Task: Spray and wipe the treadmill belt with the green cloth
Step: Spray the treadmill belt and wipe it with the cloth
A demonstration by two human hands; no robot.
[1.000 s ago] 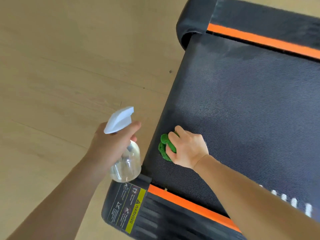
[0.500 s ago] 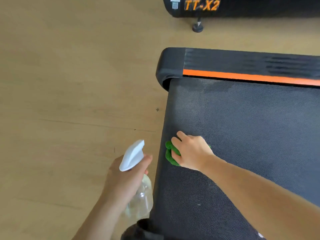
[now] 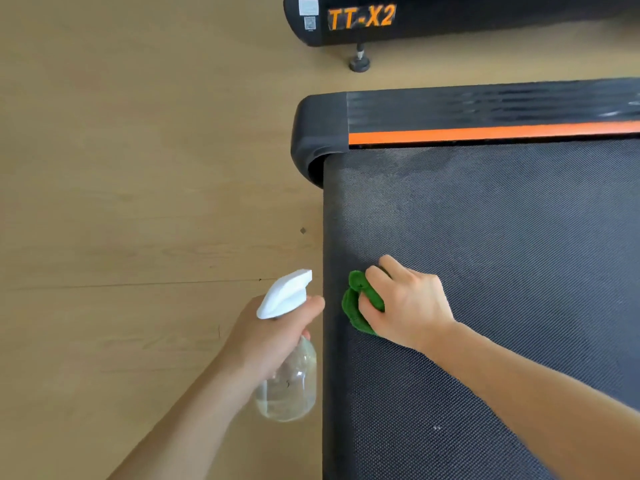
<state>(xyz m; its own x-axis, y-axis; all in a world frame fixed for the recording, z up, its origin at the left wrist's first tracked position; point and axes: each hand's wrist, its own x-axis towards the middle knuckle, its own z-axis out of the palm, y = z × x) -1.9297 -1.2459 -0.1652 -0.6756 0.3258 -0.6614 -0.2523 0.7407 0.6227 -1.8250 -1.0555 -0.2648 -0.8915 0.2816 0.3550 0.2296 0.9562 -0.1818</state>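
Belt (image 3: 502, 271): dark, textured, filling the right half of the view. A paler, hazy patch is seen toward its far left corner, below the orange stripe (image 3: 485, 132); judged to be spray film or dust, which one cannot be told.

Green cloth (image 3: 353, 306): bunched into a wad and pressed onto the belt close to its left edge. It is gripped by the right hand (image 3: 405, 303), fingers curled over the top of the wad, so that pressure is carried down through the palm. The bunching is judged deliberate: a thick pad is given, and skin is kept off the rough surface.

Spray bottle (image 3: 287, 382): clear, with a little liquid visible low in the body and a white trigger head (image 3: 285, 292). It is held by the left hand (image 3: 270, 337), fingers wrapped round the neck, forefinger laid forward under the head. It is kept just off the belt's left edge, over the wooden floor (image 3: 121, 202), nozzle aimed toward the belt. It is judged to be parked out of the cloth's path yet ready for another spray.

Step in hand is judged to be wiping along the left margin; much of the belt is yet to be covered.

Beyond: the black end cap (image 3: 318, 133), and a second machine marked TT-X2 (image 3: 360, 17) on a small foot (image 3: 359, 62).
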